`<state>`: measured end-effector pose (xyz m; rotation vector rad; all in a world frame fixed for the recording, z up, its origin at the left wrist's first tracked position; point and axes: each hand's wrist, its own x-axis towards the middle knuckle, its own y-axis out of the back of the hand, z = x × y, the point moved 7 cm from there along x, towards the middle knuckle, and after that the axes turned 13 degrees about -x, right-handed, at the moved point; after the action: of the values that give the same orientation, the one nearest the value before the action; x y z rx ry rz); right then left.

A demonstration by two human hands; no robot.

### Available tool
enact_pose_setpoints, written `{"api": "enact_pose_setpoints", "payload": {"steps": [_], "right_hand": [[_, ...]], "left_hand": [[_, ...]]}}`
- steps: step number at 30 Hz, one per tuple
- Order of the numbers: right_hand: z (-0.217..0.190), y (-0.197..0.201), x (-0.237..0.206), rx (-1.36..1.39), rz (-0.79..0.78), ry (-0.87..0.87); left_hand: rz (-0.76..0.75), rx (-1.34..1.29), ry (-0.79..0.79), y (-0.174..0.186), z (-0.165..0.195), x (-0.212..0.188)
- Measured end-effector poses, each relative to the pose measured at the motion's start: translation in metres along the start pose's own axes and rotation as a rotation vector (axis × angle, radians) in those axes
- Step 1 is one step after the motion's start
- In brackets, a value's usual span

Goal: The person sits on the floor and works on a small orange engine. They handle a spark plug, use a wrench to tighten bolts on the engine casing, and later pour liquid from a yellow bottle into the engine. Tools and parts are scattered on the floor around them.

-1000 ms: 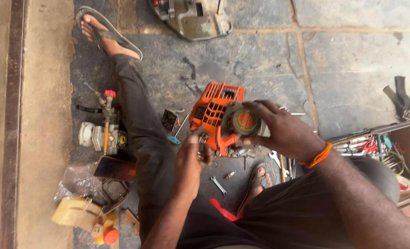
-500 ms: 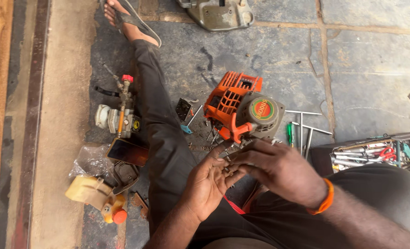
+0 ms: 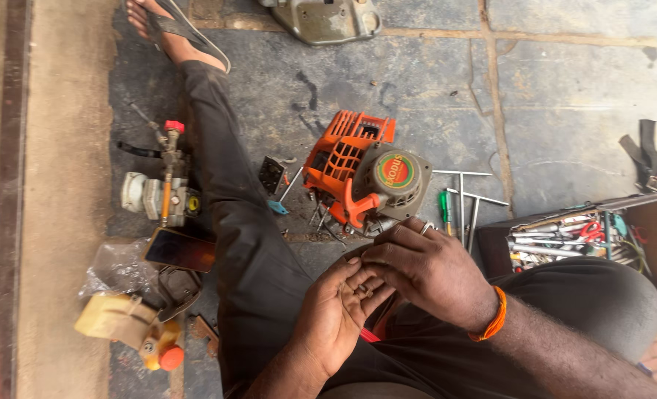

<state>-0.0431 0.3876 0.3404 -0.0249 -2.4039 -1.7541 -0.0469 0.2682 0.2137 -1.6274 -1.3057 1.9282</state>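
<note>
Your left hand (image 3: 336,310) lies palm up and cupped open over your lap, with some small dark parts (image 3: 359,287) resting in the palm; they are too small to tell apart. Your right hand (image 3: 424,270) bends over it, fingertips pinched down into that palm, though I cannot tell whether they grip anything. Just beyond your hands, the orange engine (image 3: 361,174) sits on the stone floor (image 3: 565,96), with T-handled wrenches (image 3: 465,199) beside it.
</note>
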Motion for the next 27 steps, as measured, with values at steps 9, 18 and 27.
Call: {"api": "enact_pose_setpoints", "payload": {"steps": [9, 18, 27], "right_hand": [[0.084, 0.033, 0.0, 0.045, 0.04, -0.459], [0.07, 0.009, 0.011, -0.218, -0.078, -0.334], [0.057, 0.003, 0.019, -0.365, -0.106, -0.237]], "left_hand": [[0.129, 0.253, 0.063, 0.059, -0.01, 0.055], [0.338, 0.361, 0.066, 0.155, 0.0, 0.116], [0.345, 0.474, 0.056, 0.14, 0.01, 0.122]]}}
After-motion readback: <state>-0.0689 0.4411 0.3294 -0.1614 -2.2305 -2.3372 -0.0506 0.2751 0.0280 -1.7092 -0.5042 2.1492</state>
